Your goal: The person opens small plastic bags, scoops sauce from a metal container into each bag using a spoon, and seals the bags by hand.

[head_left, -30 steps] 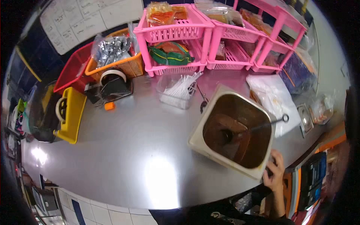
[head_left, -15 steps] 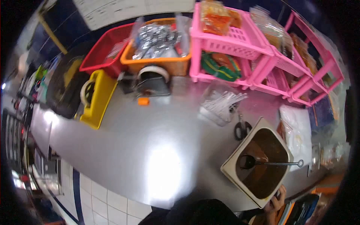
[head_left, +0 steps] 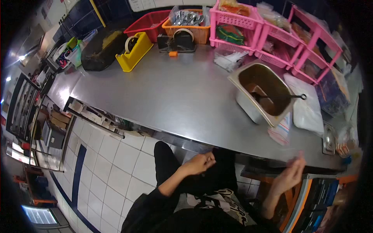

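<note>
My left hand is over my lap, below the table's front edge, with its fingers curled; whatever they may hold is hidden. My right hand is at the table's front right edge, blurred, with its fingers raised and close together. Nearest to it lies a small clear bag with red and blue stripes. Behind that bag stands a deep metal container with brown residue inside, and a dark ladle rests in it, its handle over the right rim. A white plastic bag lies to the right.
Pink racks with packets stand at the back right, beside a clear box of white sticks. A yellow tape dispenser, red basket and orange basket line the back of the metal table. A small metal lid lies right.
The view has shifted, showing more floor and my lap. My right hand has come away from the metal container. My left hand has come into view, and the striped bag now shows.
</note>
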`<action>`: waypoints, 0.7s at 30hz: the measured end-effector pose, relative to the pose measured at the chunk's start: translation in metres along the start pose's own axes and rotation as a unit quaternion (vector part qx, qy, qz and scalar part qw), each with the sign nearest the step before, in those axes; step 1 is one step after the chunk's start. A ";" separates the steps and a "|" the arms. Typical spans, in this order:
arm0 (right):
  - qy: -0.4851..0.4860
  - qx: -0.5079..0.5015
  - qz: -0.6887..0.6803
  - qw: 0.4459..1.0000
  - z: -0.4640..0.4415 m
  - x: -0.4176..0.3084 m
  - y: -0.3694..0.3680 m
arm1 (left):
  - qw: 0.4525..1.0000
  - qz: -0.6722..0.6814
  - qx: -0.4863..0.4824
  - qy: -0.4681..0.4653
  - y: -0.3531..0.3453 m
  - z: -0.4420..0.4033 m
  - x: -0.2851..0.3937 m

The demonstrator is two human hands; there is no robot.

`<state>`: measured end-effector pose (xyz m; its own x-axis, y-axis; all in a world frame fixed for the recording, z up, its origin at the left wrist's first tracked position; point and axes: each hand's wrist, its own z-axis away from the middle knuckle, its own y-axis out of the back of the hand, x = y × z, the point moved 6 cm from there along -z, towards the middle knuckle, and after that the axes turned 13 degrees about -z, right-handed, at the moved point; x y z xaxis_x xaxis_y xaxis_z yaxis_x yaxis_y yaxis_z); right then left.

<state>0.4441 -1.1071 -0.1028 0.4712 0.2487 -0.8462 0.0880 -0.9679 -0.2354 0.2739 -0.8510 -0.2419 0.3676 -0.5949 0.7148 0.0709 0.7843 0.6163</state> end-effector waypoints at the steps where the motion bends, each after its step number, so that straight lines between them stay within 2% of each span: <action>1: 0.047 -0.006 0.065 0.997 0.015 -0.015 -0.015 | 0.997 0.071 -0.014 -0.040 0.010 0.020 0.040; 2: 0.100 -0.085 0.067 0.989 0.031 -0.033 -0.033 | 0.988 0.118 0.029 -0.092 0.017 0.041 0.078; 3: 0.074 -0.141 -0.031 0.987 0.048 -0.031 -0.042 | 0.974 0.163 0.069 -0.143 0.019 0.059 0.107; 4: -0.005 -0.182 -0.053 0.982 0.064 -0.039 -0.053 | 0.956 0.191 0.138 -0.176 0.018 0.069 0.130; 5: 0.006 -0.241 -0.063 0.968 0.075 -0.039 -0.057 | 0.932 0.219 0.202 -0.207 0.014 0.075 0.150; 6: -0.034 -0.254 -0.105 0.961 0.086 -0.039 -0.057 | 0.916 0.220 0.252 -0.222 0.013 0.079 0.165; 7: -0.030 -0.246 -0.104 0.963 0.091 -0.045 -0.051 | 0.917 0.216 0.245 -0.228 0.003 0.078 0.169; 9: -0.102 -0.214 -0.150 0.960 0.095 -0.043 -0.035 | 0.897 0.272 0.264 -0.228 -0.014 0.070 0.169; 13: -0.118 -0.209 -0.123 0.963 0.088 -0.037 0.003 | 0.929 0.163 0.259 -0.207 -0.032 0.063 0.189; 15: -0.091 -0.206 -0.104 0.969 0.085 -0.026 0.020 | 0.930 0.185 0.244 -0.202 -0.040 0.059 0.201; 17: -0.111 -0.227 -0.084 0.964 0.082 -0.018 0.027 | 0.949 0.130 0.208 -0.196 -0.044 0.053 0.209; 19: -0.128 -0.219 -0.106 0.961 0.073 -0.010 0.032 | 0.951 0.147 0.199 -0.185 -0.042 0.047 0.215; 21: -0.188 -0.300 -0.133 0.926 0.066 0.000 0.029 | 0.951 0.221 0.137 -0.165 -0.044 0.038 0.207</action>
<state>0.3885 -1.1326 -0.1412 0.0346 0.3669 -0.9296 0.6820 -0.6886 -0.2464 0.3113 -1.0157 -0.1081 -0.0091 -0.2751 0.9614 -0.2841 0.9225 0.2613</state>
